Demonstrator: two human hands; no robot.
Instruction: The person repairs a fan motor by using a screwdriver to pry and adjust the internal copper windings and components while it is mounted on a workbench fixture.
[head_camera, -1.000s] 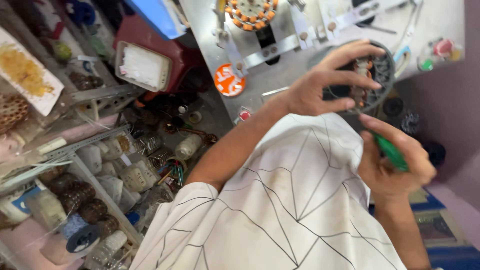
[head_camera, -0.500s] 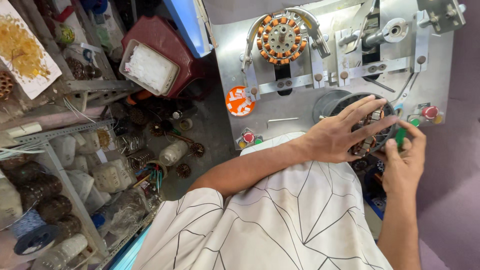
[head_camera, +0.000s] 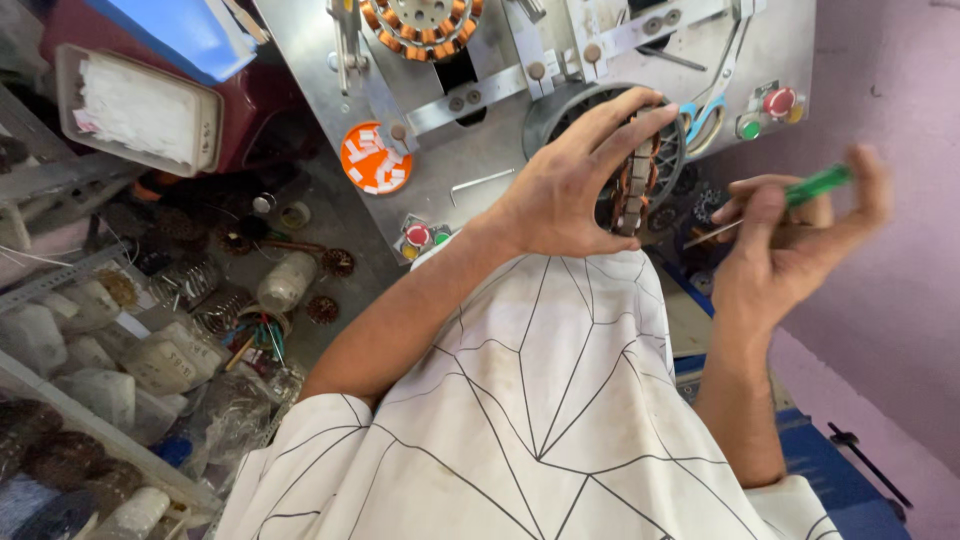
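Observation:
My left hand (head_camera: 575, 180) grips a round motor stator with copper windings (head_camera: 637, 190), held on edge in front of the grey metal winding machine (head_camera: 500, 130). To the right, my right hand (head_camera: 785, 245) holds a green-handled screwdriver (head_camera: 815, 187), its thin shaft pointing left toward the stator but apart from it. A white cloth with black lines (head_camera: 540, 400) covers my lap below both hands.
The machine carries a wound stator at its top (head_camera: 420, 20), an orange disc (head_camera: 375, 158), red and green buttons (head_camera: 770, 110) and scissors (head_camera: 705, 105). A tray of white slips (head_camera: 135, 110) sits at upper left. Spools, springs and shelved parts (head_camera: 150, 340) crowd the left. A pink wall (head_camera: 890, 200) is right.
The view has tilted and come closer. My right hand has drawn the screwdriver away from the stator to the right. My left hand keeps its grip on the stator.

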